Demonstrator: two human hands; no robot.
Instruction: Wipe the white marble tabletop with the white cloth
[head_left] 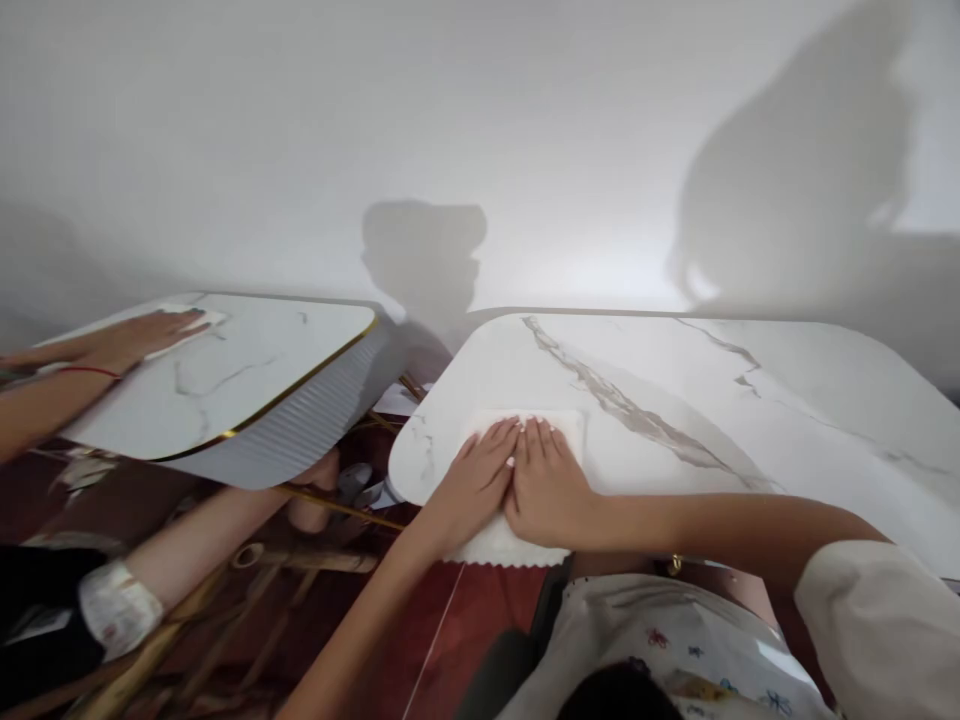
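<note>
Both my hands lie flat and side by side on a white cloth (501, 545) with a wavy front edge. My left hand (474, 485) has its fingers stretched forward, thumb side against my other hand. My right hand (546, 485) presses down just beside it, fingers extended and not curled around anything. Under the cloth is a white marble-patterned tabletop (645, 360) with brown-grey veins and rounded corners. Part of the cloth hangs past the table's near edge.
On the left stands a second marble-look table (247, 370) with gold trim and a ribbed side. A co-worker's hands (150, 335) rest there on a white cloth (199, 325). A bamboo chair (300, 560) is below. A white wall (480, 110) rises behind both tables.
</note>
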